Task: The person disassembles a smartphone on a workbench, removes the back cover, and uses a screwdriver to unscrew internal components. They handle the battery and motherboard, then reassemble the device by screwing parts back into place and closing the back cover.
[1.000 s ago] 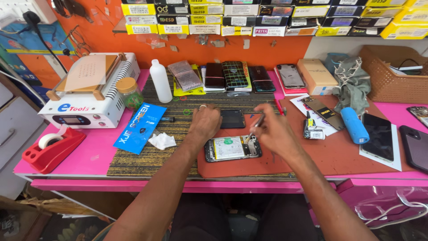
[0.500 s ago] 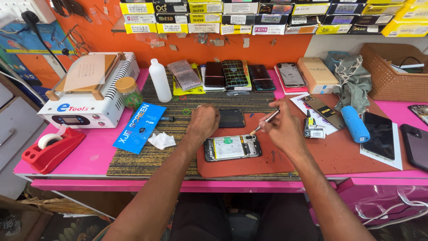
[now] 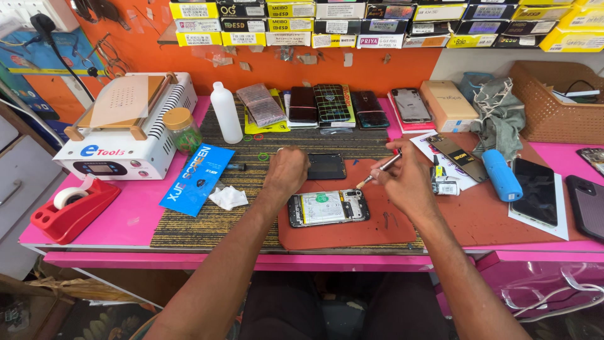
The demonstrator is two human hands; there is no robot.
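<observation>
Over the opened phone (image 3: 327, 208) — right hand (image 3: 406, 182) pinches a screwdriver (image 3: 379, 170), left hand (image 3: 286, 173) fisted.

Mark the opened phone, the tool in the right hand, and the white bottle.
opened phone (image 3: 328, 208), head view, on the exposed middle of its inside.
tool (image 3: 382, 169), head view, on the thin shaft sticking out of the right hand (image 3: 409, 182).
white bottle (image 3: 226, 113), head view, on its body.
</observation>
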